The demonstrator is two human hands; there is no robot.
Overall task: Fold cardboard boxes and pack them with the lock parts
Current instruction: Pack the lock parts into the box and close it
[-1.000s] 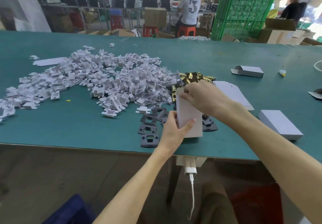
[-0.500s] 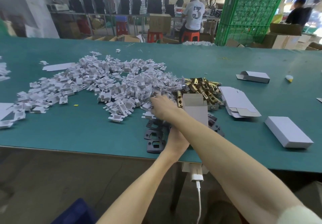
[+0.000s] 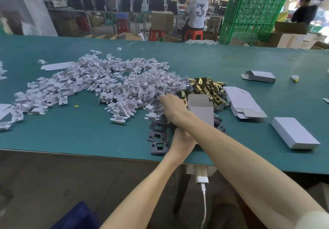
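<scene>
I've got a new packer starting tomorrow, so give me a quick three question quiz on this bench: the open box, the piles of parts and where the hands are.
1. True or false: the open box stands with its top flaps up.
2. The right hand is at which pile? A brass latches, B clear bags, C black plates.
3. Fill in: the closed white box lies on the person's ___ side of the open box.
Key: 1 true; 2 B; 3 right.
</scene>
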